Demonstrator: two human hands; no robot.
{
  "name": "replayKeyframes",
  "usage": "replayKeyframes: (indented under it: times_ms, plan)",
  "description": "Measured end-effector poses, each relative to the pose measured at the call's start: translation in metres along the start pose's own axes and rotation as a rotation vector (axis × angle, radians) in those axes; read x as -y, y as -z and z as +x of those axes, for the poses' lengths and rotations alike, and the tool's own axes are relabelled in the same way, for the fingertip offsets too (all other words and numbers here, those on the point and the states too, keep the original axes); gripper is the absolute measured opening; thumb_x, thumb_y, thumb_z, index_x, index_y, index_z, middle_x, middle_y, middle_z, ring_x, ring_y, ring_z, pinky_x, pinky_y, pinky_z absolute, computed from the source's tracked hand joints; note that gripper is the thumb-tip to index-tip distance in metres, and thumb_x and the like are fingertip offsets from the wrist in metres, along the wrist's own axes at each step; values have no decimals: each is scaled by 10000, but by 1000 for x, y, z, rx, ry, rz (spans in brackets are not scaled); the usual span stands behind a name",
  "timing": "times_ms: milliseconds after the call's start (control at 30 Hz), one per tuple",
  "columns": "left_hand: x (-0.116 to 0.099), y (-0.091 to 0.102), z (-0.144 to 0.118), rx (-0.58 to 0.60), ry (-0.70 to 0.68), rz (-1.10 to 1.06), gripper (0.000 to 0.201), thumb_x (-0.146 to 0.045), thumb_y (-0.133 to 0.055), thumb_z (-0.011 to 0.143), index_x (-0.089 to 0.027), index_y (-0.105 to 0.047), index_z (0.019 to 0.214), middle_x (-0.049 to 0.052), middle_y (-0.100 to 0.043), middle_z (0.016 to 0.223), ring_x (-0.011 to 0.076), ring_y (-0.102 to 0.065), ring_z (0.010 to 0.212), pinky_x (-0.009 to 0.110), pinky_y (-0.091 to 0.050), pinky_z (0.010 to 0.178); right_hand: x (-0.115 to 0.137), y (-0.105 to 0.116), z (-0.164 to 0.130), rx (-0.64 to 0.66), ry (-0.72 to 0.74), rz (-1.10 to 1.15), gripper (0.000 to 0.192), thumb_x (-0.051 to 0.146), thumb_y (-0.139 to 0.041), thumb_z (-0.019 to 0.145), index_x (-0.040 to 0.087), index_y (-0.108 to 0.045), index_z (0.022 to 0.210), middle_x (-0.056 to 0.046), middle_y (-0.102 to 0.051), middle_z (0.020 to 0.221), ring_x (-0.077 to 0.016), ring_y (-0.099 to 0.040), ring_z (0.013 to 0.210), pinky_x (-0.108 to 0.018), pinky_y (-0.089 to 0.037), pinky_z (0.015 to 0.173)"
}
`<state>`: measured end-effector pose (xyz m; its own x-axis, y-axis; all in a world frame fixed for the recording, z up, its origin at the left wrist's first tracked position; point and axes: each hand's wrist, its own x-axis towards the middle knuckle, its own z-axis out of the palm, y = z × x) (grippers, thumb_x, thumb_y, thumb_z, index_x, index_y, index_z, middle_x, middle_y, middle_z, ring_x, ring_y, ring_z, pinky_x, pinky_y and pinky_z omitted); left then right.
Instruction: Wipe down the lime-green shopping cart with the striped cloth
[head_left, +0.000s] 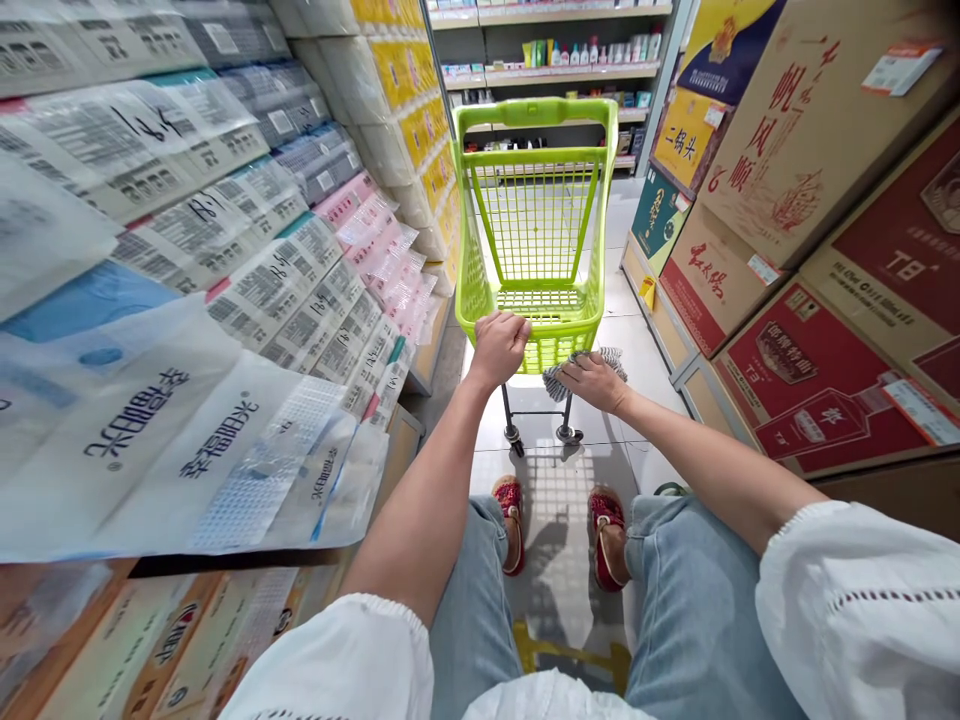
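A lime-green plastic shopping cart [535, 220] stands in the aisle in front of me, its basket empty. My left hand [499, 347] grips the near rim of the basket. My right hand [595, 381] presses a grey striped cloth [579, 368] against the lower front edge of the basket. Below the basket the cart's small wheels [514, 437] rest on the pale tiled floor. My feet in red shoes [606, 530] stand just behind the cart.
Stacked plastic-wrapped packs [225, 270] fill the shelves on the left, jutting into the aisle. Large cardboard cartons [810, 250] are stacked along the right. A shelf with small bottles [592, 50] closes the aisle's far end. The tiled aisle is narrow.
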<state>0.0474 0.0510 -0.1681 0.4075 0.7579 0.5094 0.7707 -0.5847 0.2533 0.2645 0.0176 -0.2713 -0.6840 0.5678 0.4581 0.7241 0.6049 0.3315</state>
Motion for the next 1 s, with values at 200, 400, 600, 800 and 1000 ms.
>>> replayKeyframes:
  times_ms: [200, 400, 600, 800, 1000]
  plan:
    - [9, 10, -8, -24, 5, 5, 356, -365, -364, 945, -204, -561, 695, 33, -629, 756, 187, -532, 779, 345, -334, 741, -4, 36, 13, -169, -11, 75, 220, 262, -496, 882, 254, -619, 1064, -33, -639, 1019, -200, -472, 895, -355, -311, 822]
    - [-15, 13, -13, -137, 73, 104, 246, -286, -388, 917, -202, -596, 815, 76, -645, 896, 242, -522, 949, 419, -308, 922, -1, 88, 49, -341, -296, 170, 347, 375, -480, 875, 232, -591, 1172, -86, -585, 1123, -251, -464, 1001, -408, -326, 905]
    - [-36, -9, -8, -58, 88, 53, 195, -217, -416, 883, -193, -556, 750, 84, -627, 797, 248, -535, 847, 391, -350, 801, -5, 79, 64, -254, -466, 172, 307, 382, -500, 857, 210, -642, 1068, -104, -585, 1080, -267, -453, 986, -402, -365, 842]
    - [-28, -14, -5, -48, 21, 33, 260, -302, -386, 934, -199, -501, 725, 56, -628, 811, 218, -521, 827, 368, -324, 767, -27, 74, 59, -242, -383, 234, 253, 374, -533, 854, 212, -662, 999, -85, -600, 1014, -242, -466, 949, -384, -392, 835]
    - [-23, -10, -7, -55, 3, 34, 357, -331, -315, 968, -199, -441, 661, 38, -609, 764, 189, -505, 779, 352, -303, 749, -45, 76, 63, -295, -371, 394, 246, 367, -534, 860, 214, -651, 1013, -64, -609, 976, -225, -504, 941, -369, -412, 845]
